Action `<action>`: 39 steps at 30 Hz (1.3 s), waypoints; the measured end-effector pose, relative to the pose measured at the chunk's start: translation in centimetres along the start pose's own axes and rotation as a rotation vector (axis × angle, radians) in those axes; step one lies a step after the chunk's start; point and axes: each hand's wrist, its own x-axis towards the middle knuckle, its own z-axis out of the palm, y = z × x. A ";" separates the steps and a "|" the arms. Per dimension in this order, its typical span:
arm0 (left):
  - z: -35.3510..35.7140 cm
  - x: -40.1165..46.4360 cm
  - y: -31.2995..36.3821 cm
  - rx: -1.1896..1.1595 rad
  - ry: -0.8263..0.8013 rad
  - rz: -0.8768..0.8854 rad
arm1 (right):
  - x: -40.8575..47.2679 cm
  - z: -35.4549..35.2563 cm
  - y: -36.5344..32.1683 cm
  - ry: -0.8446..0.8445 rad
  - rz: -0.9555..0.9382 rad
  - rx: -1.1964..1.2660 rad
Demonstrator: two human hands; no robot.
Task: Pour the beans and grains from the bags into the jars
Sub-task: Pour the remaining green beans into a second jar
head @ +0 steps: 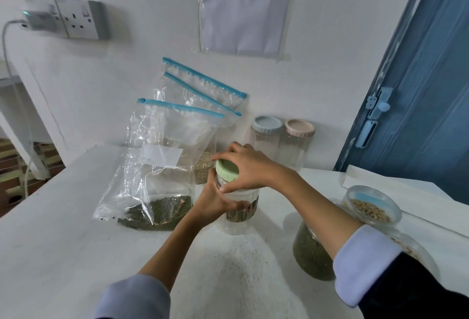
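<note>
Clear plastic jar w/ pale green screw lid [227, 169] stands upright mid-table, a low layer of green beans in its bottom. Right hand [247, 166] is cupped over the lid from above, fingers curled round its rim. Left hand [215, 200] wraps the jar body from the left, gripping it.

Just left of the jar: clear zip bag w/ blue slider [157, 174], green beans heaped in its bottom, leaning back. Behind it two more clear blue-zip bags [203, 90] lean on the wall; one holds pale grain.

Behind the jar, by the wall: two clear jars side by side, one w/ grey-blue lid [268, 124], one w/ pink lid [299, 127]. Right, near the sleeve: open jar of green beans [308, 255], partly hidden by the forearm, and an open jar of tan grain [371, 207]. All on a white table [63, 242].
</note>
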 end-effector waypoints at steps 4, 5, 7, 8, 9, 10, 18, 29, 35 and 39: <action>-0.1 -0.2 0.3 0.084 0.008 0.014 | -0.5 -2.7 0.7 0.276 0.038 0.794; -0.1 -0.2 0.2 0.099 0.010 0.010 | -0.3 -3.1 1.4 0.405 0.119 0.942; -0.3 -0.3 0.0 0.127 0.005 0.007 | 0.5 -3.2 3.4 0.617 0.353 1.097; -0.4 -0.3 0.1 0.138 -0.001 0.005 | 0.9 -2.8 4.6 0.670 0.471 1.083; -0.5 -0.4 0.1 0.146 -0.006 0.004 | 1.1 -2.1 5.7 0.668 0.568 1.015; -0.6 -0.5 0.1 0.154 -0.011 0.004 | 1.3 -1.2 6.7 0.615 0.649 0.909; -0.8 -1.3 0.8 0.157 -0.055 0.010 | 1.0 6.0 8.9 -0.211 0.776 0.203; -0.5 -1.8 1.1 0.142 -0.060 -0.002 | 1.8 9.6 9.1 -0.413 0.787 0.026; -2.3 -2.6 2.6 0.191 -0.188 -0.123 | 2.5 8.6 9.5 -0.416 0.713 -0.071; -6.8 -2.1 6.7 0.439 -0.422 -0.307 | 4.3 2.8 9.1 -0.143 0.626 0.099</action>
